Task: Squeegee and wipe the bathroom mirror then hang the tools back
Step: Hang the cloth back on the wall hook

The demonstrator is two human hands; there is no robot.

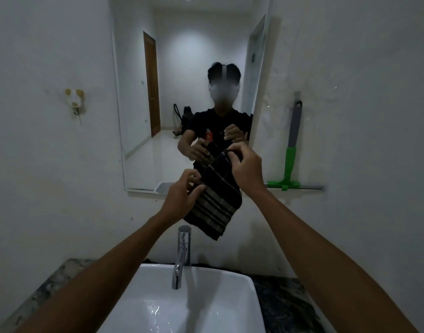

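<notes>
Both my hands grip the dark striped cloth (217, 200) before the mirror (182, 92), above the faucet (182, 255): right hand (248, 168) pinches its top, left hand (182, 200) its side. Squeegee (291, 150) hangs on right wall.

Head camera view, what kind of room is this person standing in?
Most likely a home bathroom: a white basin with a chrome faucet, a wall mirror above it, and a green-and-grey squeegee hanging on the white wall.
</notes>
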